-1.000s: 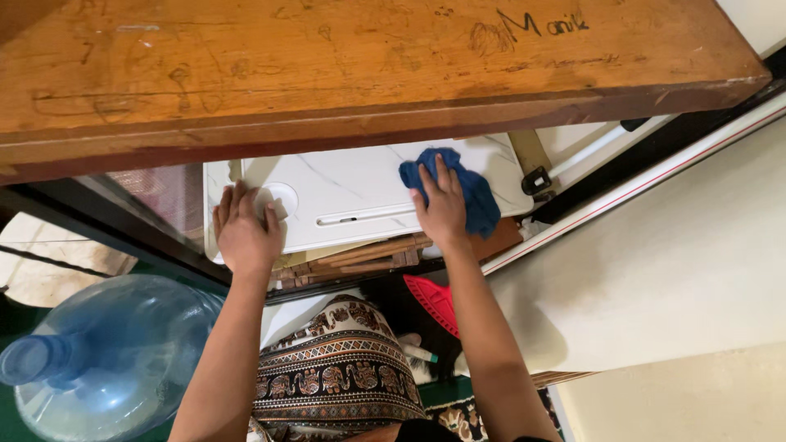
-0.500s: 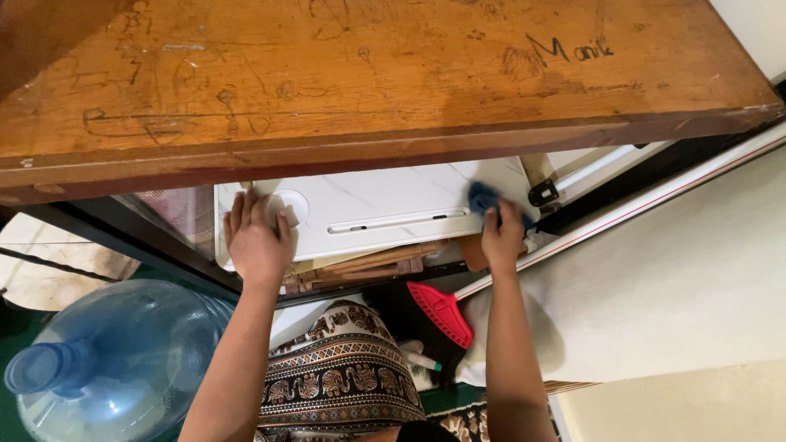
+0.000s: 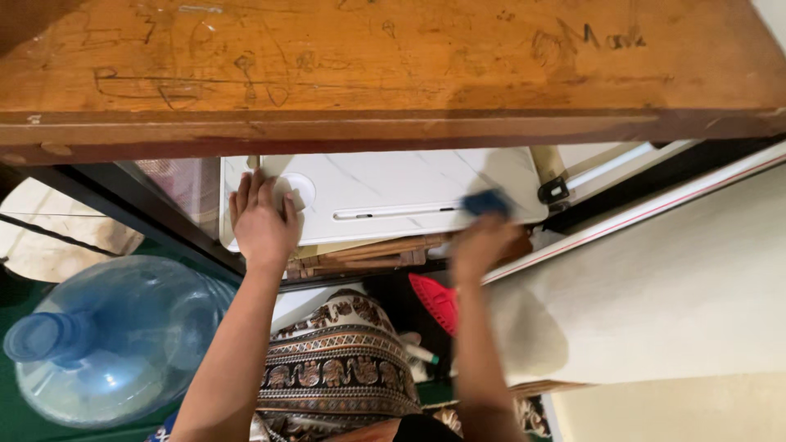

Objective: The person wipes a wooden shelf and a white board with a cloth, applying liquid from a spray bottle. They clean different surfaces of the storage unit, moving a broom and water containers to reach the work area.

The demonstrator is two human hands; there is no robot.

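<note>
Home storage corner — scribbled wooden tabletop, water jug, patterned cloth

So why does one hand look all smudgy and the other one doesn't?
In the head view, the right hand and the blue cloth under its fingers are smeared by motion blur, while the left hand, flat on the white marble-patterned board, is sharp. The wooden tabletop is brightly lit and casts shadow on the board's top edge; the water jug shows soft glare.

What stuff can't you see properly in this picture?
Head view:
- Blue cloth: motion-blurred, mostly under the right hand.
- White marble-look lap tray: far edge hidden by the wooden tabletop.
- Round cup recess: partly covered by the left hand.
- Water jug: cut off by the bottom edge.
</note>
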